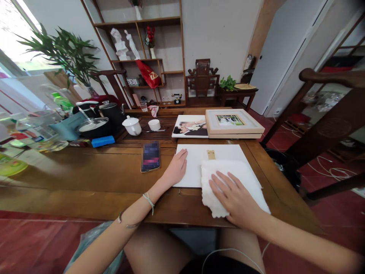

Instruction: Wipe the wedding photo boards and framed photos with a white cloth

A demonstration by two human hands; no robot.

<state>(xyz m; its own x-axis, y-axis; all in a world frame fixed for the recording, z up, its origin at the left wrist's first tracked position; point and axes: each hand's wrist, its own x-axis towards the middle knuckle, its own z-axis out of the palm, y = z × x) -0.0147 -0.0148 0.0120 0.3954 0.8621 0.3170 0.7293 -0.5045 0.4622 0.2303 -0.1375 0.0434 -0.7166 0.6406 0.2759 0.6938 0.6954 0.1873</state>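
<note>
A white board lies flat on the wooden table in front of me, with a small tan hanger tab near its far edge. My left hand rests flat on the board's left edge, fingers stretched out. My right hand lies flat, fingers spread, on a white folded cloth that covers the board's right half. Neither hand grips anything.
A phone lies left of the board. Beyond it lie a photo print and a framed picture. Teaware, a white teapot, a cup and pots crowd the far left. A wooden chair stands at the right.
</note>
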